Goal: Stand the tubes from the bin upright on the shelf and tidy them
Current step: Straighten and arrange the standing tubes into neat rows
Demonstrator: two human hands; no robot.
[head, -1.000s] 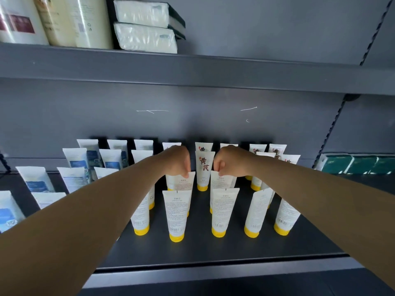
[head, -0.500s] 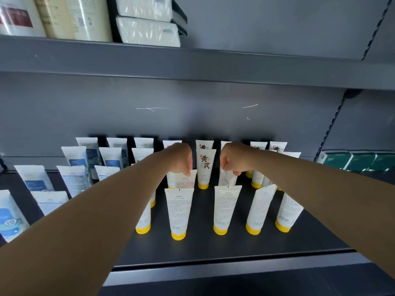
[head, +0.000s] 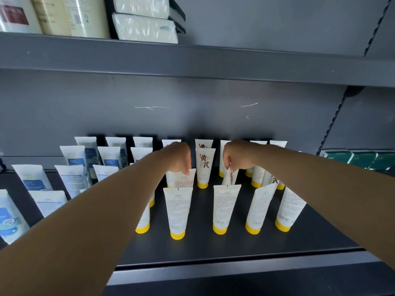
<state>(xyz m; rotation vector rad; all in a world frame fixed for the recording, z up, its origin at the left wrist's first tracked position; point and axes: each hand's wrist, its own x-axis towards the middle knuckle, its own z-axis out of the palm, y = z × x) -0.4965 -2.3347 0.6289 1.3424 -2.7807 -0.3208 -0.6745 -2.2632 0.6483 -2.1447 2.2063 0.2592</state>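
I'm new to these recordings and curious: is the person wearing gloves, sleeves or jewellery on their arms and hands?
No. Both forearms are bare as far as the frame shows, with no sleeves visible. The left hand and the right hand wear no gloves, and no watch, bracelet or ring shows.

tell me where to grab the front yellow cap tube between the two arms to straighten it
Pinch the flat crimped top edge of the front tube, coming from above. It stands on its yellow cap with the wide sealed end up, and neighbours crowd its sides. Both hands, the left hand and the right hand, grip second-row tubes that way.
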